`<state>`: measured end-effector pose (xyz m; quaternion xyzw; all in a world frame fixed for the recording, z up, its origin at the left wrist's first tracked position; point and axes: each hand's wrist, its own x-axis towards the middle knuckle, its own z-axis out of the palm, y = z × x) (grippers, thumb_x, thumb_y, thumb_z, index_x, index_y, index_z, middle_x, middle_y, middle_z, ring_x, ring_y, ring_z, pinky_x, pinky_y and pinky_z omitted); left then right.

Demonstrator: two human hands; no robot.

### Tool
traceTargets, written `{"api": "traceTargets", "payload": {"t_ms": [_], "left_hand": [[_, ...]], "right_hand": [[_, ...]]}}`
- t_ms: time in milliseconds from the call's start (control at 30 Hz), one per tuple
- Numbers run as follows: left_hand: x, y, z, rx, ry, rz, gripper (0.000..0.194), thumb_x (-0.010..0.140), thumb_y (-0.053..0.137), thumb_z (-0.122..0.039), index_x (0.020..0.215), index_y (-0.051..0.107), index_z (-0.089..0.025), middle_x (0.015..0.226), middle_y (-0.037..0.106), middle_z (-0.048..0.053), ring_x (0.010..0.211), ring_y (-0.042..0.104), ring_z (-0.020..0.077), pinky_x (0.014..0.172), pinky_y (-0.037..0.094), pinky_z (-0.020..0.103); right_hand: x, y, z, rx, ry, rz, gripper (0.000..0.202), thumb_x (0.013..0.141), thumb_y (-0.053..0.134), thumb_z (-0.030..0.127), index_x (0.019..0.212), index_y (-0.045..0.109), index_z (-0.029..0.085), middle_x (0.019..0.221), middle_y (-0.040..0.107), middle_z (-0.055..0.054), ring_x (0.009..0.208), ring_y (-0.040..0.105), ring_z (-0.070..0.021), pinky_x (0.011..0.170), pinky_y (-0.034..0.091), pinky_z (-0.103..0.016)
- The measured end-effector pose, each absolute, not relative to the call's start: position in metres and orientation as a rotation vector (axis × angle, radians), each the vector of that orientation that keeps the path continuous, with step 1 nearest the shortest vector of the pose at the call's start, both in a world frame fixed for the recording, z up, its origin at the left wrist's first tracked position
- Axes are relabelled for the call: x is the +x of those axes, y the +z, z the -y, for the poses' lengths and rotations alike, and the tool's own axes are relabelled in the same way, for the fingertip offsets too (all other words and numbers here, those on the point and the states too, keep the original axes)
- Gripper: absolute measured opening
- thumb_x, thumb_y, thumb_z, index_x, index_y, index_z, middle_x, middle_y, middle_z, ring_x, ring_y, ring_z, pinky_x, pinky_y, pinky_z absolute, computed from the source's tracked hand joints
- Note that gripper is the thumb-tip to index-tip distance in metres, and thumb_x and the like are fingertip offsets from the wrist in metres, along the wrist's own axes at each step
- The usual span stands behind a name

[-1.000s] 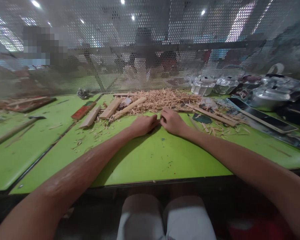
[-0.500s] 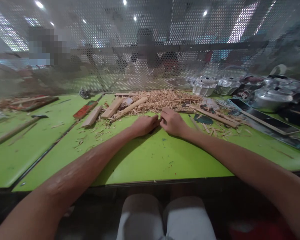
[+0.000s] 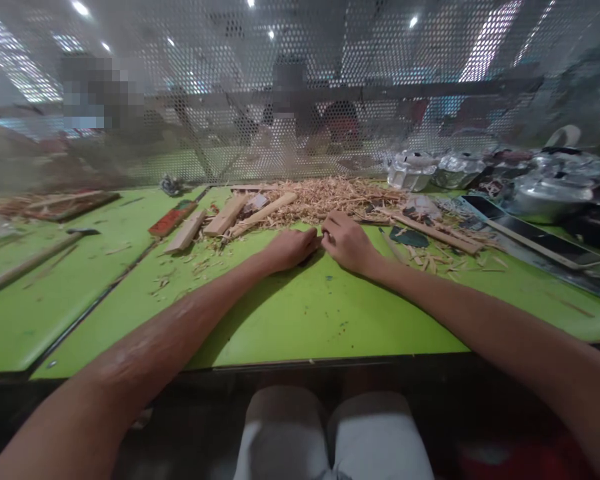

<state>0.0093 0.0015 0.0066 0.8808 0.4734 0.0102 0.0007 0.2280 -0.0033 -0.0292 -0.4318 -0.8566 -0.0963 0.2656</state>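
My left hand [image 3: 291, 247] rests on the green tabletop [image 3: 280, 320], its fingers curled into a loose fist. Against its fingertips lies my right hand [image 3: 347, 243], with the fingers bent down and drawn together. Anything inside or between them is hidden. Just beyond both hands spreads a heap of curled wood shavings [image 3: 335, 197]. To the left of my left hand lie a pale wooden block [image 3: 186, 232], a wider wooden piece [image 3: 227, 215] and a wooden strip [image 3: 263, 215]. Near my right hand are a dark green scrap [image 3: 409, 236] and a long wooden stick [image 3: 433, 231].
A red block [image 3: 173, 218] and a hammer [image 3: 30, 263] lie on the left. Shiny metal pots [image 3: 411, 171] stand at the back right, with a long dark-faced panel [image 3: 535, 232] in front. A perforated metal screen [image 3: 290, 100] rises behind; people show through it.
The view has shifted very slightly. Both hands keep nearly the same place and pose on the table, and the things around them have not moved.
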Motion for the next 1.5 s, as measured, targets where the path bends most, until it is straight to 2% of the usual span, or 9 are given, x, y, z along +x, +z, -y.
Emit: {"api": "traceTargets", "payload": {"t_ms": [267,400,567,767,900,1033,1333,1500], "left_hand": [[0.008,0.005,-0.003,2.772,0.042,-1.455,0.045,0.134,0.044,-0.043,0.146,0.08,-0.017,0.125,0.093,0.024,0.109,0.088,0.0374,0.086,0.052,0.04],[0.007,0.002,-0.005,2.785,0.05,-1.444,0.047,0.134,0.043,-0.044,0.145,0.08,-0.017,0.125,0.092,0.025,0.108,0.087,0.0374,0.087,0.052,0.041],[0.007,0.001,-0.006,2.761,0.071,-1.442,0.043,0.133,0.046,-0.041,0.146,0.079,-0.018,0.124,0.092,0.023,0.109,0.086,0.037,0.091,0.054,0.041],[0.009,0.005,-0.004,2.779,0.013,-1.45,0.045,0.133,0.044,-0.037,0.155,0.077,-0.016,0.129,0.093,0.024,0.112,0.087,0.0372,0.091,0.055,0.041],[0.009,0.006,-0.002,2.771,0.009,-1.464,0.046,0.134,0.042,-0.042,0.146,0.078,-0.017,0.126,0.092,0.024,0.11,0.086,0.0368,0.089,0.053,0.041],[0.009,0.005,-0.002,2.765,0.029,-1.482,0.045,0.135,0.043,-0.046,0.141,0.079,-0.02,0.123,0.092,0.022,0.108,0.086,0.0364,0.089,0.052,0.04],[0.009,0.008,-0.001,2.746,0.025,-1.474,0.042,0.134,0.046,-0.041,0.145,0.08,-0.018,0.124,0.092,0.022,0.106,0.085,0.0352,0.09,0.053,0.04],[0.009,0.008,-0.001,2.763,0.0,-1.466,0.044,0.135,0.044,-0.041,0.151,0.077,-0.017,0.129,0.093,0.023,0.111,0.087,0.0367,0.09,0.053,0.04]], "right_hand": [[0.232,-0.027,0.0,-1.284,-0.234,2.253,0.022,0.114,0.059,0.011,0.116,0.079,0.019,0.125,0.076,-0.018,0.116,0.067,-0.0329,0.108,0.059,-0.046],[0.232,-0.022,0.002,-1.35,-0.242,2.244,0.022,0.113,0.057,0.009,0.116,0.078,0.016,0.126,0.076,-0.022,0.118,0.067,-0.0342,0.108,0.057,-0.046],[0.229,-0.019,0.006,-1.34,-0.125,2.263,0.022,0.114,0.059,0.011,0.107,0.077,0.022,0.125,0.077,-0.02,0.118,0.066,-0.035,0.108,0.056,-0.049],[0.22,-0.02,0.015,-1.313,-0.125,2.285,0.018,0.114,0.065,0.016,0.114,0.082,0.02,0.128,0.078,-0.021,0.121,0.071,-0.0385,0.106,0.059,-0.051],[0.223,-0.019,0.014,-1.422,-0.171,2.226,0.016,0.115,0.067,0.019,0.114,0.083,0.018,0.129,0.08,-0.024,0.119,0.073,-0.0394,0.102,0.058,-0.05],[0.228,-0.019,0.01,-1.438,-0.225,2.186,0.014,0.115,0.07,0.02,0.11,0.083,0.021,0.127,0.081,-0.023,0.118,0.073,-0.0392,0.096,0.058,-0.048],[0.226,-0.021,0.013,-1.422,-0.18,2.175,0.026,0.118,0.058,0.016,0.113,0.084,0.019,0.127,0.08,-0.02,0.111,0.072,-0.0341,0.097,0.059,-0.047],[0.225,-0.022,0.01,-1.338,-0.145,2.26,0.026,0.117,0.061,0.016,0.111,0.085,0.025,0.124,0.08,-0.018,0.115,0.07,-0.0361,0.1,0.059,-0.049]]}}
